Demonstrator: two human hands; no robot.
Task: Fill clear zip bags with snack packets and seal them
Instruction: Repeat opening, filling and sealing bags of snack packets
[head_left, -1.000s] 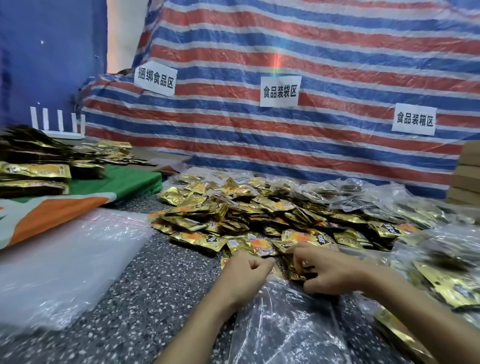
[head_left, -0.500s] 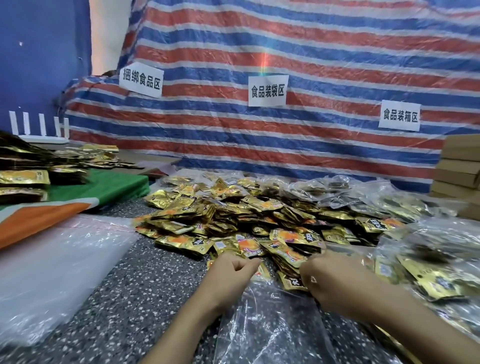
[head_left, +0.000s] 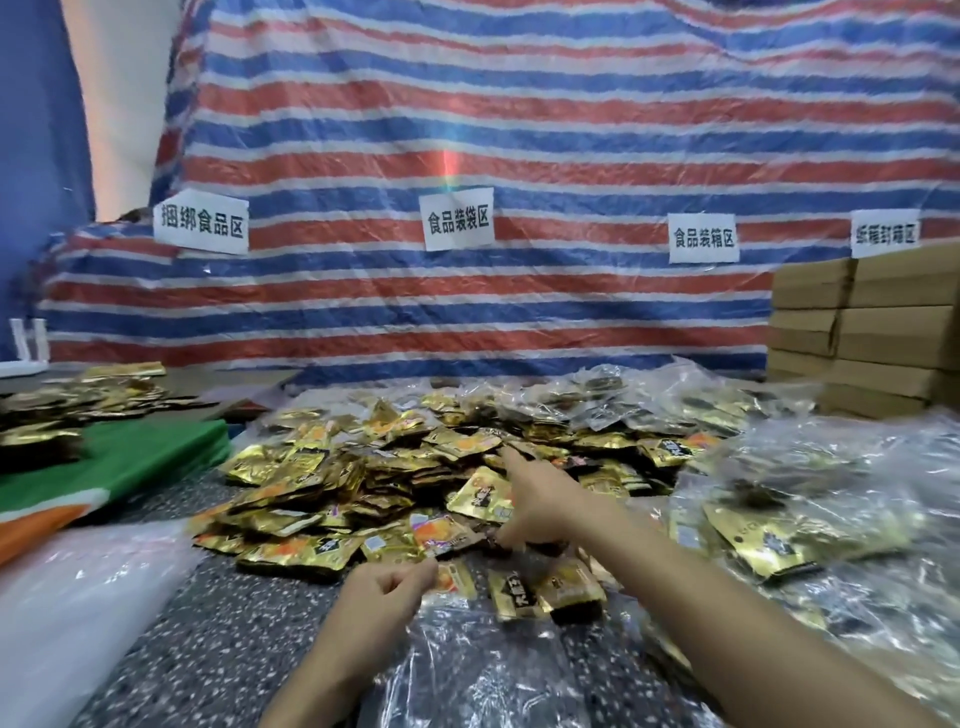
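- We take the pile of gold snack packets (head_left: 363, 483) as our landmark; it lies on the speckled desk (head_left: 218, 649).
- Our right hand (head_left: 540, 504) rests on the near right part of the pile, index finger straight and thumb spread, with nothing plainly gripped.
- Our left hand (head_left: 384, 592) sits just in front of the pile with its fingers curled, pinching the mouth edge of the clear zip bag (head_left: 467, 675).
- The bag lies flat on the desk in front of the pile, and a few loose packets (head_left: 545, 587) lie at its mouth.
- Right of the pile we see filled clear bags (head_left: 831, 493) heaped together.
- Behind and right of the pile stand stacked cardboard boxes (head_left: 872, 332).
- Left of the pile lies a green board (head_left: 130, 457), and in front of that a stack of empty plastic bags (head_left: 67, 597).
- Behind the pile hangs a striped tarp (head_left: 519, 130) carrying a paper sign (head_left: 459, 219).
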